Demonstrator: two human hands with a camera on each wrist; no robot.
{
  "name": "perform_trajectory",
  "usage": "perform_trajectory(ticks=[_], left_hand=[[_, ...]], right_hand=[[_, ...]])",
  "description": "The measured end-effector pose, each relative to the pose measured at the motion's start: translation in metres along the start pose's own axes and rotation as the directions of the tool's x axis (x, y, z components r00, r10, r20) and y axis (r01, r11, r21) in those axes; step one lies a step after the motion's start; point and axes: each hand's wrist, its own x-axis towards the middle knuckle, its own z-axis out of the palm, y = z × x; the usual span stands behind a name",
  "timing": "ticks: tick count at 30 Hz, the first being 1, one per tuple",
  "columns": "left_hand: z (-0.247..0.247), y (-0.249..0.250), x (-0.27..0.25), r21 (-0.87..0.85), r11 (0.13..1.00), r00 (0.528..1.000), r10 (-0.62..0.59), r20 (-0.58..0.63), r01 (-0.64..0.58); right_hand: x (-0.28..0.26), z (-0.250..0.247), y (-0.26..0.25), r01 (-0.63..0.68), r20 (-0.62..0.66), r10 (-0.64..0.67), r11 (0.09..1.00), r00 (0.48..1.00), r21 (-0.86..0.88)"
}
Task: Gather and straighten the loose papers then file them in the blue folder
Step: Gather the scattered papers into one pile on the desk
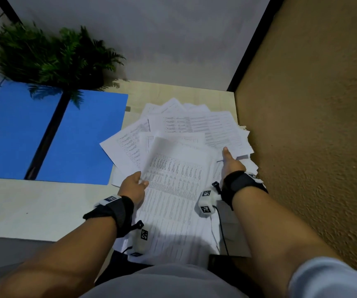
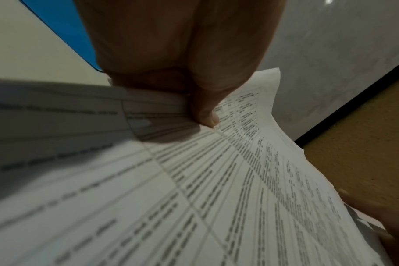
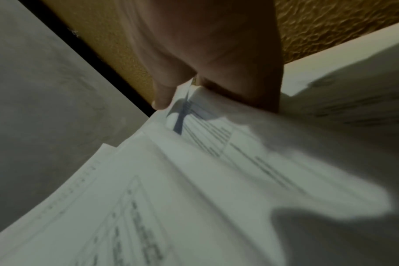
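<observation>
Loose papers [image 1: 179,179] lie fanned between both gripping hands, blue folder [image 1: 76,134] left.

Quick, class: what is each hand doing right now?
Left hand: pinching the left edge of the loose papers.
Right hand: gripping the right side of the same papers.

White papers [image 1: 179,168] printed with grey-black tables of fine text rows, fanned toward the table's [image 1: 33,203] right edge. Blue folder [image 1: 82,138], plain, with a black spine strip, at the far left. Table pale cream. Green fern [image 1: 50,54] in the far-left corner. Ochre textured partition [image 1: 313,125] (black-edged) on the right; grey wall [image 1: 151,39] behind. Black wristbands [image 1: 240,186].
</observation>
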Motion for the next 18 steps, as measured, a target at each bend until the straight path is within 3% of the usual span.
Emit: perform_trajectory(ticks=[2, 4, 7, 9, 12, 13, 14, 15, 16, 17, 18], left_hand=[[0.001, -0.002, 0.000, -0.030, 1.000, 1.000, 0.006, 0.006, -0.006], [-0.001, 0.000, -0.003, 0.002, 1.000, 1.000, 0.003, -0.007, -0.003], [-0.007, -0.001, -0.006, 0.004, 1.000, 0.998, -0.020, -0.054, 0.021], [-0.011, 0.002, -0.013, -0.046, 0.999, 0.999, -0.025, -0.048, 0.023], [-0.014, -0.009, -0.009, -0.220, 0.973, 0.997, -0.063, 0.043, 0.070], [-0.014, -0.019, -0.005, -0.243, 0.967, 0.995, -0.063, 0.078, 0.080], [-0.013, -0.033, 0.005, -0.263, 0.962, 0.991, -0.047, 0.123, 0.079], [-0.015, -0.032, 0.003, -0.251, 0.964, 0.985, -0.041, 0.167, 0.083], [-0.022, -0.014, -0.015, -0.234, 0.969, 0.982, -0.037, 0.184, 0.080], [-0.026, -0.004, -0.025, -0.224, 0.971, 0.981, -0.036, 0.192, 0.079], [-0.030, 0.001, -0.030, -0.199, 0.976, 0.980, -0.042, 0.196, 0.082]], right_hand=[[0.009, 0.004, -0.005, 0.013, -0.055, -0.018, 0.995, 0.998, -0.097], [-0.004, 0.006, -0.017, 0.129, -0.116, -0.130, 0.991, 0.985, -0.019], [-0.044, -0.002, -0.046, 0.466, -0.229, -0.433, 0.877, 0.872, 0.115], [-0.071, -0.014, -0.072, 0.692, -0.280, -0.650, 0.719, 0.706, 0.074], [-0.106, -0.038, -0.103, 0.939, -0.416, -0.846, 0.336, 0.333, 0.070], [-0.119, -0.047, -0.110, 0.966, -0.448, -0.856, 0.245, 0.257, 0.087], [-0.130, -0.055, -0.116, 0.976, -0.462, -0.860, 0.187, 0.218, 0.112], [-0.140, -0.063, -0.121, 0.980, -0.457, -0.868, 0.150, 0.193, 0.130], [-0.145, -0.069, -0.125, 0.977, -0.435, -0.876, 0.165, 0.207, 0.133], [-0.149, -0.072, -0.126, 0.969, -0.386, -0.889, 0.218, 0.248, 0.119], [-0.154, -0.071, -0.126, 0.948, -0.305, -0.897, 0.302, 0.320, 0.103]])
